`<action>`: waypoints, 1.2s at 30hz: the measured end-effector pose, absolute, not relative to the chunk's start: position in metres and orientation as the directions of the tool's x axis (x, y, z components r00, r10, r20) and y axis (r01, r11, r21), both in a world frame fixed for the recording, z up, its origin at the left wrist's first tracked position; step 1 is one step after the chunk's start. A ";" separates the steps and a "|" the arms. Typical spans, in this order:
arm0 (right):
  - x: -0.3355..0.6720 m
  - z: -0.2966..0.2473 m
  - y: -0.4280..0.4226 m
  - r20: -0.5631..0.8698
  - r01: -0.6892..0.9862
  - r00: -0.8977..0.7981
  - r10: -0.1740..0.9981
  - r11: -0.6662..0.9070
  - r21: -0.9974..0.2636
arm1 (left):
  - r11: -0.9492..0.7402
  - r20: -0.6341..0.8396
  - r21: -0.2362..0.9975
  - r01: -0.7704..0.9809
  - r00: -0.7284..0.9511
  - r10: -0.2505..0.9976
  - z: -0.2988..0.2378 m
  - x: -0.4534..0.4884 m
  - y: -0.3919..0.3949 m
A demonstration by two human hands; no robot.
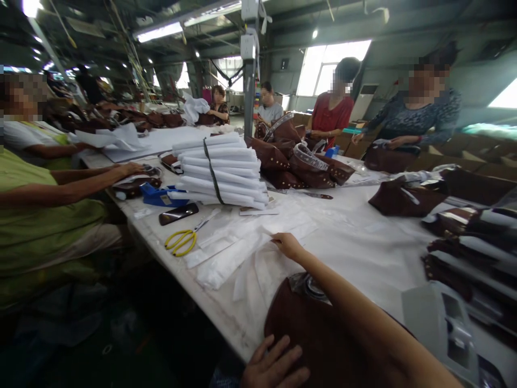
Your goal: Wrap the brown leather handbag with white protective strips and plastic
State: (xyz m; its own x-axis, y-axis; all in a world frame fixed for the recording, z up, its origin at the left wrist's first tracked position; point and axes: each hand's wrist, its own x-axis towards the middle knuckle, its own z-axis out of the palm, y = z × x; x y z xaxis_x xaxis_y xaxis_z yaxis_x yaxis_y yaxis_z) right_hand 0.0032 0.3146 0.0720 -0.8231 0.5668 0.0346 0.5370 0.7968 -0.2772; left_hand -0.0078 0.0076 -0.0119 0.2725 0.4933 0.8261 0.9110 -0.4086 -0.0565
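Note:
A dark brown leather bag point(319, 334) lies at the table's near edge, with a plastic-wrapped ring or handle point(313, 285) at its top. Flat on its lower left part, fingers spread, rests my left hand point(277, 364). My right hand point(288, 247) reaches over the bag and pinches the edge of a thin white translucent sheet point(262, 245). That sheet belongs to a loose spread of white packing pieces point(226, 264) on the table. Yellow-handled scissors point(181, 242) lie just left of them, beside a dark phone point(179, 213).
A strapped stack of folded white paper point(238, 172) stands mid-table, with a blue tape dispenser point(161, 195) beside it. Brown studded bags point(291, 156) are heaped behind. More bags point(472, 242) and a grey device point(444, 323) line the right side. Co-workers point(48, 205) work around the table.

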 end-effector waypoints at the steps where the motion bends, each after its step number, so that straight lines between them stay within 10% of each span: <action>1: 0.005 0.075 0.314 0.049 0.565 -0.800 0.598 0.778 -0.273 | -0.412 0.824 -0.057 0.909 0.276 0.495 -0.012 -0.008 0.007; 9: 0.017 0.099 0.311 0.184 0.738 -0.623 0.760 0.649 -0.185 | -0.396 0.767 0.027 0.918 0.235 0.597 -0.006 -0.003 -0.002; 24: 0.039 0.074 0.308 -0.115 0.453 -0.891 0.439 0.843 -0.290 | -0.291 0.661 0.060 0.955 0.181 0.728 0.004 0.006 -0.016; 36: 0.092 0.102 0.295 0.262 0.646 -0.626 0.734 0.677 -0.353 | -0.386 0.777 0.058 0.921 0.201 0.597 0.000 0.001 -0.005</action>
State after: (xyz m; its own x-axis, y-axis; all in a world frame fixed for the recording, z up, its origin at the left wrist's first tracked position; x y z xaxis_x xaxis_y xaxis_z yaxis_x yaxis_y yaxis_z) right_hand 0.0923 0.2950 0.1024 -0.6265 0.7340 0.2623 0.6458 0.6772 -0.3527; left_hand 0.0011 -0.0054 -0.0005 0.2013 0.5967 0.7768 0.9207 -0.3859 0.0579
